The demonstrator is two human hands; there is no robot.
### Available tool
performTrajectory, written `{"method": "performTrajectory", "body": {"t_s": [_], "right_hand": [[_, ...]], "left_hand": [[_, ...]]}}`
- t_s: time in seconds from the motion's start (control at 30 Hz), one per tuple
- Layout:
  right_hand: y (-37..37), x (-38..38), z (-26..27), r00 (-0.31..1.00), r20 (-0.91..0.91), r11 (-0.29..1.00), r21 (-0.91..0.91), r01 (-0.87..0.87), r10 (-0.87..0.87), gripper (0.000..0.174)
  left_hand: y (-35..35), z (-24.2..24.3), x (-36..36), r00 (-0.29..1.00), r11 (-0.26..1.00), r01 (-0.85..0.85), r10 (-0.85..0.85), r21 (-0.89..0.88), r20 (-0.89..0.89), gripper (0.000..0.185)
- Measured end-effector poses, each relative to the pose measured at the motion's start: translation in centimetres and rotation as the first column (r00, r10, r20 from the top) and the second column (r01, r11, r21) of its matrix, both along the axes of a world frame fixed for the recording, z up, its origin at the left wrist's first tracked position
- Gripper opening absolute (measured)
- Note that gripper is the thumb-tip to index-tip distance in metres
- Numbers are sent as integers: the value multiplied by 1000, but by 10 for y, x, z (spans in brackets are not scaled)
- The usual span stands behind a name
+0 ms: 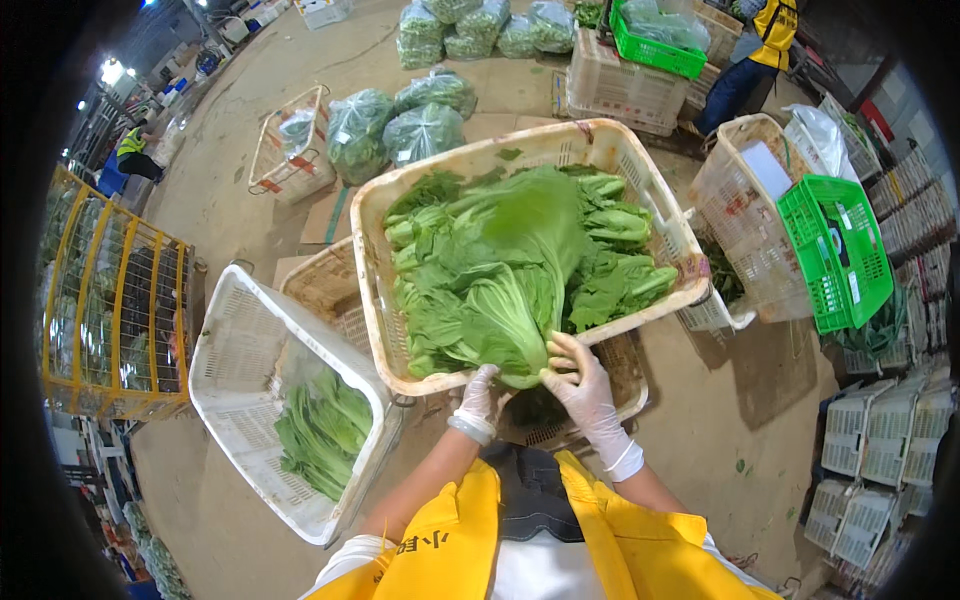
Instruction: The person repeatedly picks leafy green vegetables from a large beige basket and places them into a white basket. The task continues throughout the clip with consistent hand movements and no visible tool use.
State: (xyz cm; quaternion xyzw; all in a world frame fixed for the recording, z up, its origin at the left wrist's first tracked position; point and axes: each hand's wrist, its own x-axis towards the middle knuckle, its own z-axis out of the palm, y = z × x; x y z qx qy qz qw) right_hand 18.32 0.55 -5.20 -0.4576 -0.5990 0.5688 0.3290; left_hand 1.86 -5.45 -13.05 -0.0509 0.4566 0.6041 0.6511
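A head of leafy mustard greens (517, 315) with pale stalks lies base toward me over the near rim of a stained white plastic crate (442, 386). My left hand (478, 397), in a thin translucent glove, holds the head from the left near its base; its fingers are partly hidden beneath. At the right of the base, my gloved right hand (581, 382) pinches an outer leaf stalk (555, 300) between thumb and fingers. That leaf's upper part is blurred. More heads of greens (626, 281) fill the crate around it.
A tilted white crate (247, 360) at left holds loose green leaves (330, 427). Other crates sit beneath the main one. Bagged greens (360, 131) lie beyond. At right stand a tall crate (750, 217) and a green basket (836, 255). Two people are farther off.
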Motion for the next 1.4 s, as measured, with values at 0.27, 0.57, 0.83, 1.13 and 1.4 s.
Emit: {"method": "performTrajectory", "body": {"t_s": [0.27, 0.57, 0.83, 1.13, 1.4], "right_hand": [[21, -10, -57, 971, 239, 989, 136, -60, 27, 105], [52, -8, -76, 885, -460, 906, -346, -246, 64, 52], [55, 34, 23, 914, -406, 899, -400, -179, 1, 37], [97, 1, 151, 658, -546, 747, -84, -659, 519, 83], [84, -31, 112, 791, -410, 853, -58, -519, 454, 59]], "left_hand": [[0, -13, -15, 989, 990, 70, -85, 123, 125, 45], [19, 41, -19, 853, 924, 380, -364, -32, -374, 68], [23, 196, -63, -618, 670, 693, 362, -267, -698, 91], [62, 211, -89, 620, 668, 592, -22, 450, -784, 86], [-60, 129, -165, 786, 918, -207, 362, 339, -501, 68]]}}
